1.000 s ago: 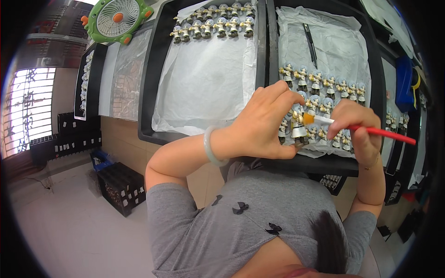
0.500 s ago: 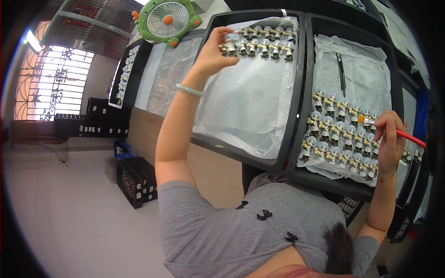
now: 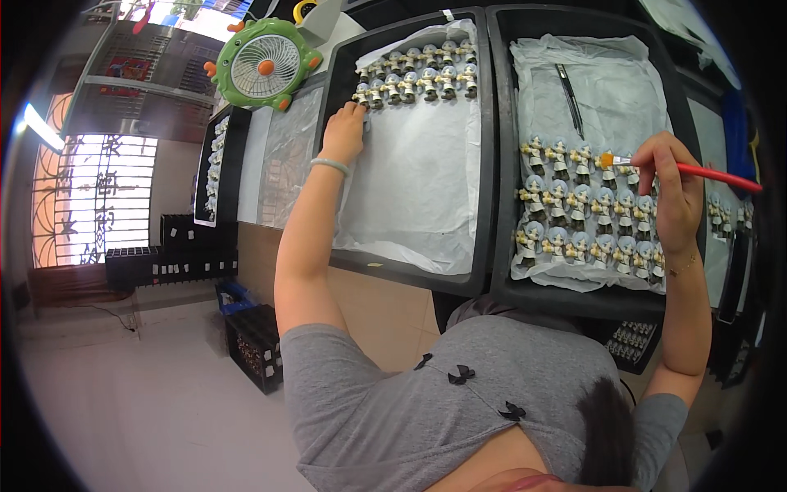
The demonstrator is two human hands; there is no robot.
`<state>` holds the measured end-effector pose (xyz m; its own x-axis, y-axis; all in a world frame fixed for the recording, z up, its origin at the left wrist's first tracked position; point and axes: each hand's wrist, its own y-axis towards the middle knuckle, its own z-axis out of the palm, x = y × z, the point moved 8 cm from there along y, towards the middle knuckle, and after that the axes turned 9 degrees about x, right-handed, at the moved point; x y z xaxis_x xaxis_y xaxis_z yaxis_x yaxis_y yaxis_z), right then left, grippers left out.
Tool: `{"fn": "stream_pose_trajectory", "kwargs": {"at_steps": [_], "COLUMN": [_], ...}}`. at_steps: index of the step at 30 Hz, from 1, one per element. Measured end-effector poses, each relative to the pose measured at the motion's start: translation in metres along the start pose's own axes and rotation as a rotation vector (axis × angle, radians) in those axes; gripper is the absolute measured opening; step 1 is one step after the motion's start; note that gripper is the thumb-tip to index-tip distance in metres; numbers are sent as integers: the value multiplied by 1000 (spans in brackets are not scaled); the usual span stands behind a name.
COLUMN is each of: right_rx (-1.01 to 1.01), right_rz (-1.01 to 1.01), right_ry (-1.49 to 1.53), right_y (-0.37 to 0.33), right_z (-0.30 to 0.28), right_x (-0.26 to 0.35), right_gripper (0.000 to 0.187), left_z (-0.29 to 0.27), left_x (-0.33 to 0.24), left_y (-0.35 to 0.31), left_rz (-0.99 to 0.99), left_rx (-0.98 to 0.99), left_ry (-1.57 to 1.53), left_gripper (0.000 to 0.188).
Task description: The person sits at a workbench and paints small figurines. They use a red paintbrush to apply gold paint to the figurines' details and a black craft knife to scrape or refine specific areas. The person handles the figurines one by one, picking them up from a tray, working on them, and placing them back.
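Observation:
My left hand (image 3: pixel 343 135) reaches into the left black tray (image 3: pixel 485 164). Its fingers close around the lower part of a small figurine (image 3: pixel 361 92) at the left end of the nearer row, partly hiding it. Two rows of similar pale-haired figurines (image 3: pixel 427 83) stand at that tray's far side, on white paper. Over the right black tray (image 3: pixel 502 123), my right hand (image 3: pixel 670 189) grips a paintbrush (image 3: pixel 713 173) with a red handle. Its orange bristles are near the farthest of three rows of figurines (image 3: pixel 580 201).
A black pen-like tool (image 3: pixel 570 100) lies on the paper in the right tray. Beyond the left tray stands a green animal-shaped fan (image 3: pixel 264 67). A narrow tray of figurines (image 3: pixel 215 168) is at the far left. Black crates (image 3: pixel 256 346) sit on the floor.
My left hand has brought the figurine down to the left end of the nearer row. My right hand, still holding the paintbrush, has shifted slightly farther away. The whole view has tilted.

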<state>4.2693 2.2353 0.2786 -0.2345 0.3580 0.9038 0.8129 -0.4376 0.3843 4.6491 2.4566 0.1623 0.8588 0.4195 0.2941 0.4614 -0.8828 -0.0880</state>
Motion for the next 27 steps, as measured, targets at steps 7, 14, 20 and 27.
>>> {"fn": "stream_pose_trajectory", "kwargs": {"at_steps": [7, 14, 20, 27], "right_rx": [-47, -38, -65, -105], "right_rz": [-11, -32, -8, -56], "right_ry": [60, 44, 22, 14], "right_y": [1, 3, 6, 2], "right_z": [-7, -5, -12, -19], "right_x": [-3, -9, -17, 0], "right_gripper": [32, 32, 32, 32], "left_z": [-113, -119, -117, -190], "left_x": [-119, -303, -303, -256], "left_y": [3, 37, 50, -9], "left_rz": [289, 505, 483, 564], "left_rx": [-404, 151, 237, -390], "left_ry": [-276, 18, -55, -585], "left_gripper": [43, 21, 21, 24]}}
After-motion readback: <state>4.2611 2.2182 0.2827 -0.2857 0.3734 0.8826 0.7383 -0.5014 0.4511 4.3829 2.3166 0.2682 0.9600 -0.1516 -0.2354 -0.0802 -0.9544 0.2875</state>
